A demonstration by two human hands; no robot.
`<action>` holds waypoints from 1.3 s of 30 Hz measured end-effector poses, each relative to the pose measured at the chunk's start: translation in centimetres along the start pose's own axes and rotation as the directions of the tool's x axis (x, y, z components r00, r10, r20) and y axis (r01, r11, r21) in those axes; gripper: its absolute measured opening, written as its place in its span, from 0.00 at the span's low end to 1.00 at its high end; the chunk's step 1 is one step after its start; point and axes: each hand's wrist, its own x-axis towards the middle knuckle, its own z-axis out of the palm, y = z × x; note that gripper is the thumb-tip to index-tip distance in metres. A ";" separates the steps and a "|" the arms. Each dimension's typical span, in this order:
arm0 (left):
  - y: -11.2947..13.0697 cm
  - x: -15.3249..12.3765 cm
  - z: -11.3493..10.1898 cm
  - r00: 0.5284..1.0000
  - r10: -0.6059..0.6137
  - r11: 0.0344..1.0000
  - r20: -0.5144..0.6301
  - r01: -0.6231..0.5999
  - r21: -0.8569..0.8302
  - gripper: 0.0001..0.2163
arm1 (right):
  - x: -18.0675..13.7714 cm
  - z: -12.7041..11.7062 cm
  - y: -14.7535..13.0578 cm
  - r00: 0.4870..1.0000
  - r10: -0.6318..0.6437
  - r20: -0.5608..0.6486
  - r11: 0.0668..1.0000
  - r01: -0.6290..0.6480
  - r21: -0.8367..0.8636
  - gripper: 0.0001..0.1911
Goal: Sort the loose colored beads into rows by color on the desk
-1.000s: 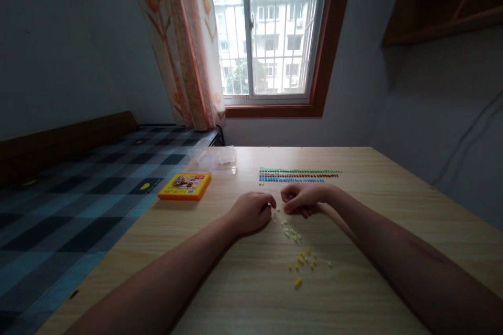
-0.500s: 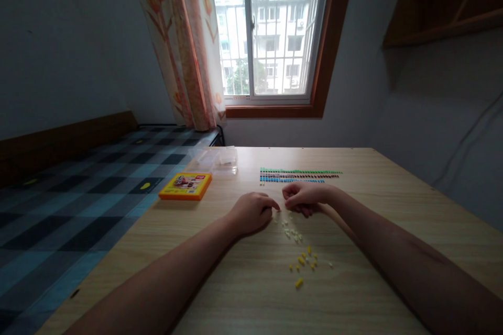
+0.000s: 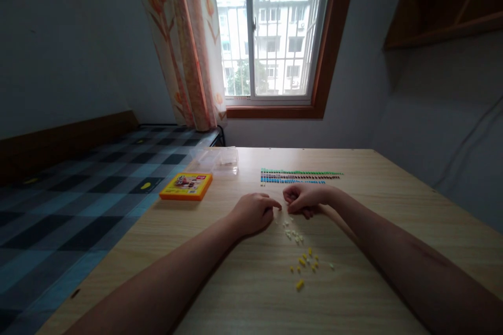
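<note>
My left hand [image 3: 253, 214] rests on the wooden table, index finger stretched out toward the right, the other fingers curled under. Its fingertip is down at the tabletop, beside the loose pale pieces, with no piece visibly gripped. Just to its right, my right hand [image 3: 302, 199] is closed, fingers folded inward; whatever it may hold is hidden. Small cream-white building pieces [image 3: 294, 235] lie scattered below the hands. Nearer to me are several yellow pieces [image 3: 302, 261]. Beyond my right hand run neat rows of green pieces [image 3: 302, 171], brown pieces [image 3: 302, 176] and blue pieces [image 3: 279, 180].
An orange-yellow box [image 3: 186, 187] with a printed lid lies at the table's left side. Behind it stands a clear plastic compartment case [image 3: 214, 159]. A bed with a checked cover [image 3: 98, 193] adjoins the table's left edge. The window [image 3: 275, 36] is straight ahead.
Both hands stay in nearly the same place, with their poses almost unchanged. The whole view has shifted very slightly.
</note>
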 end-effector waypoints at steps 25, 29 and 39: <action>1.0 -0.4 -0.7 0.995 0.098 0.995 0.029 -0.098 -0.021 0.16 | 0.2 0.6 0.0 0.992 -0.003 -0.129 0.986 -0.019 -0.167 0.20; 1.1 -0.5 -0.9 0.991 0.134 0.986 0.007 -0.132 -0.103 0.17 | 0.3 0.6 0.0 0.991 -0.017 -0.134 0.989 -0.004 -0.150 0.22; 0.9 -0.4 -0.5 0.999 0.051 0.999 0.009 -0.052 0.017 0.18 | -1.0 -0.7 -0.3 0.991 0.035 0.129 0.997 -0.025 -0.078 0.24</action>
